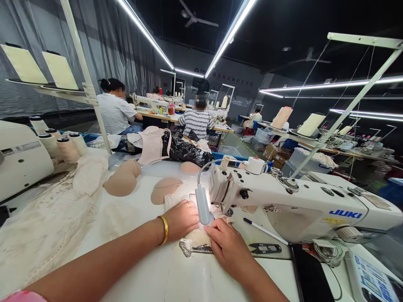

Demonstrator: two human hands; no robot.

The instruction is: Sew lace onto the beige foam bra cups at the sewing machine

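Observation:
At the sewing machine (302,201), a piece of cream lace fabric (171,200) lies under the lit work lamp (202,205). My left hand (181,219), with a ring and a gold bangle, presses on the fabric with its fingers closed together. My right hand (225,239) pinches the fabric edge just below the lamp, thumb and fingers together. The lamp and my hands hide the needle and presser foot. A beige padded cup (165,191) lies just behind my left hand, and another beige cup (122,180) sits farther left.
Black thread snips (265,248), a white pen-like stick (266,231) and a dark phone-like slab (311,272) lie right of my right hand. Cream lace (53,222) spreads over the left side. Thread cones (69,149) stand behind it. Two people sit ahead at other machines.

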